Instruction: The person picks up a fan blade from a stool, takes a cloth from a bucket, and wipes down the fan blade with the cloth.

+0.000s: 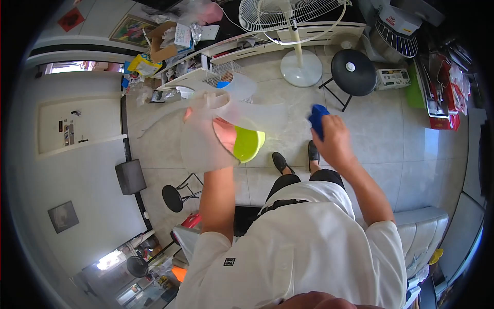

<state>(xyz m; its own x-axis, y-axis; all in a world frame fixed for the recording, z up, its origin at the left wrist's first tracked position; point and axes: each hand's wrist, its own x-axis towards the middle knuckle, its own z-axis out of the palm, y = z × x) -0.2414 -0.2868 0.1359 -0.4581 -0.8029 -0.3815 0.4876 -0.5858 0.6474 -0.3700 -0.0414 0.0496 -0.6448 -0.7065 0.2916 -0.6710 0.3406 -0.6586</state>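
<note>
Fan blades [206, 141], whitish and see-through, are up in the air now, blurred, out in front of the person's white shirt [293, 247]! The left hand [225, 135] is at them, partly covered by a blade; I can't tell from here how its fingers are closed. Over on the other side, the right hand [335, 135] has its fingers wrapped round a blue cloth [318, 121], clamped on it and well apart from the blades. Just past the left hand, partly hidden by the blades, we've got a bright green basin [249, 145]. Further out, the white fan stand [301, 68] is on the tiled floor [360, 129], wire guard [262, 15] at its top, and near it a round black stool [353, 73] with a small white object [350, 67] on the seat.
</note>
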